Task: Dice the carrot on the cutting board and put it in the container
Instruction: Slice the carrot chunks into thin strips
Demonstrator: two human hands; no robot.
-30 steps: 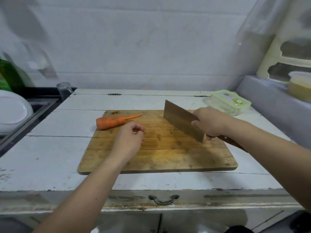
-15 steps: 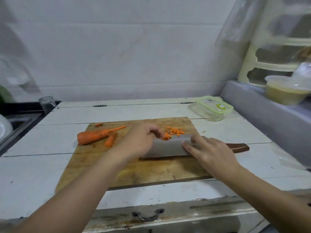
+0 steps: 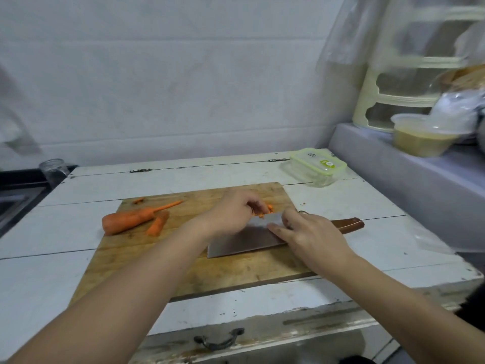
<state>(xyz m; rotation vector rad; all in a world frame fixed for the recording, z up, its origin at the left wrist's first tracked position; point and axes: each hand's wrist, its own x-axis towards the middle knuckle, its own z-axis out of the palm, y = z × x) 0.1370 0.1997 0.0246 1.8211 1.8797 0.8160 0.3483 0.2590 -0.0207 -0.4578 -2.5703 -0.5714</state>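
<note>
We press our flat right hand (image 3: pixel 312 236) on the cleaver (image 3: pixel 244 239); our left hand (image 3: pixel 236 210) curls round carrot dice (image 3: pixel 266 210)

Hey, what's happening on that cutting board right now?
A person is gathering diced carrot onto a cleaver lying flat on the wooden cutting board. The left hand curls over the small orange pieces at the blade's far edge, while the right hand presses straight fingers on the blade. A large carrot piece and a smaller strip lie uncut on the board's left. The green-lidded container sits closed behind the board.
</note>
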